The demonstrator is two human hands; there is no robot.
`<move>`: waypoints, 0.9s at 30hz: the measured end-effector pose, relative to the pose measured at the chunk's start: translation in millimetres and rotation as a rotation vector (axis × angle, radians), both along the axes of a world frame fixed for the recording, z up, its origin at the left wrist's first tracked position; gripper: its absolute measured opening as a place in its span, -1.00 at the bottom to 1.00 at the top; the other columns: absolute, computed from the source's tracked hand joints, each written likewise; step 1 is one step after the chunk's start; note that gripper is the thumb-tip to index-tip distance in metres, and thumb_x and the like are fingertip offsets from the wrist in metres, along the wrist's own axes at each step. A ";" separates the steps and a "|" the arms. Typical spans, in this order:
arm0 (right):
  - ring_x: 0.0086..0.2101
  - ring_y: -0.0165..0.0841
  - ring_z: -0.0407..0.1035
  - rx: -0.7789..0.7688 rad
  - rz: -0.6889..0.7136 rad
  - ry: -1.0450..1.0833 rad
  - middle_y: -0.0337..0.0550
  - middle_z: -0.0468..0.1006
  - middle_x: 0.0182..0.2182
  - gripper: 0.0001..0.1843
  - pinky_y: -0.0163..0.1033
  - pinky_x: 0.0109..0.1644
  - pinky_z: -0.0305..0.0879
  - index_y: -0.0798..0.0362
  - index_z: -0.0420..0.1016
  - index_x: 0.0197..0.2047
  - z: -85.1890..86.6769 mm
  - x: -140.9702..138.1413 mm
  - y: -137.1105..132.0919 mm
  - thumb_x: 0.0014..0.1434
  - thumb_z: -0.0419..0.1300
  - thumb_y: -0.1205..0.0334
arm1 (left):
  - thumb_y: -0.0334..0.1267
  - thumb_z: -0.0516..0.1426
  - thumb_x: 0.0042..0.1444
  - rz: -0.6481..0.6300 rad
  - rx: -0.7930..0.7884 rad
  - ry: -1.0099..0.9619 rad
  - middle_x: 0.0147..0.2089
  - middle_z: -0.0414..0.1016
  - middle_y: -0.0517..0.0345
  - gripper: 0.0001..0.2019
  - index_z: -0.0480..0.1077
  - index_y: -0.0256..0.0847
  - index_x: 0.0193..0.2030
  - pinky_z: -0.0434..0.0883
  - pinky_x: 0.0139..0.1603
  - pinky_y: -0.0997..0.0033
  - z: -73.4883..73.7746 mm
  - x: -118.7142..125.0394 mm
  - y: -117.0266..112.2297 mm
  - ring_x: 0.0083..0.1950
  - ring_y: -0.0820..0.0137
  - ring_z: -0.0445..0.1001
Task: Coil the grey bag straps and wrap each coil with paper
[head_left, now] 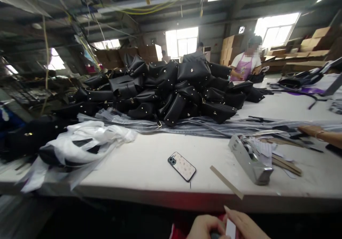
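Both of my hands are close together at the bottom edge, in front of the table. My left hand (203, 227) is curled closed, with a small dark grey thing partly showing under its fingers; its kind is hidden. A small white slip (230, 229) stands between the two hands. My right hand (245, 225) is closed on this slip with thumb and fingers. Beyond them on the white table (149, 167) lie a phone (184, 166) in a patterned case, camera side up, and a flat tan strip (226, 182). A grey tape dispenser (249, 160) stands to the right.
A large heap of black bags (171, 89) fills the table's middle, above long clear plastic sheets (149, 125). White plastic wrapping (91, 139) lies at left. A co-worker's hand (311, 130) reaches in from the right. Another person in a purple apron (242, 67) works at the far side.
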State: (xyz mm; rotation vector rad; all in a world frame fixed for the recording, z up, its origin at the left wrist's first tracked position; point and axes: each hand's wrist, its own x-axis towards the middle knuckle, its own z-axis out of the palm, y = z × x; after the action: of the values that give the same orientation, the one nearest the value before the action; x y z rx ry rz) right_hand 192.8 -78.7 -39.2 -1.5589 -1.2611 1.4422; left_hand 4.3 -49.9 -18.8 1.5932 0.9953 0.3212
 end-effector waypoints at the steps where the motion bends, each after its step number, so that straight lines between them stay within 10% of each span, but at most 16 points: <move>1: -0.47 -0.32 0.32 -0.052 -0.007 0.090 -0.15 0.48 -0.53 -0.42 -0.26 -0.34 0.27 0.08 0.49 -0.50 -0.1 -2.5 -3.8 0.09 0.11 -0.31 | -0.21 0.21 -0.07 0.039 0.053 -0.040 -0.35 0.49 0.16 -0.84 0.53 -0.24 -0.38 0.34 -0.22 0.46 8.1 -1.1 -6.6 -0.28 0.39 0.40; 6: -0.51 -0.38 0.27 -0.086 -0.090 0.285 -0.19 0.49 -0.56 -0.58 -0.30 -0.40 0.19 0.13 0.53 -0.50 22.6 -15.6 -15.9 -0.08 0.36 -0.11 | -0.31 0.17 -0.03 0.097 0.177 -0.149 -0.24 0.41 0.12 -0.94 0.46 -0.23 -0.44 0.33 -0.11 0.44 42.4 -0.9 -16.6 -0.19 0.40 0.40; 13: -0.52 -0.38 0.33 -0.093 -0.090 0.220 -0.14 0.56 -0.56 -0.58 -0.29 -0.40 0.23 0.15 0.62 -0.45 48.8 -7.2 -13.7 -0.05 0.34 -0.10 | -0.29 0.11 -0.04 0.152 -0.216 -0.166 -0.51 0.39 0.24 -0.91 0.30 -0.21 -0.50 0.30 -0.40 0.48 38.7 -1.1 -14.1 -0.46 0.45 0.36; 27: -0.44 -0.35 0.43 -0.099 0.078 0.267 -0.15 0.60 -0.47 -0.73 -0.26 -0.29 0.35 0.13 0.55 -0.44 56.2 -6.9 -12.3 -0.08 0.41 0.09 | -0.20 0.17 0.01 0.148 0.166 -0.046 -0.26 0.45 0.12 -0.81 0.29 -0.20 -0.27 0.31 -0.24 0.40 42.2 -3.4 -20.8 -0.25 0.36 0.40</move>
State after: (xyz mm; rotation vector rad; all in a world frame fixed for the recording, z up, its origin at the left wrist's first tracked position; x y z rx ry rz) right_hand 185.9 -91.0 16.9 -1.3378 -1.1170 1.7212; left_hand 1.0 -70.7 23.4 1.6561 1.0766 0.5522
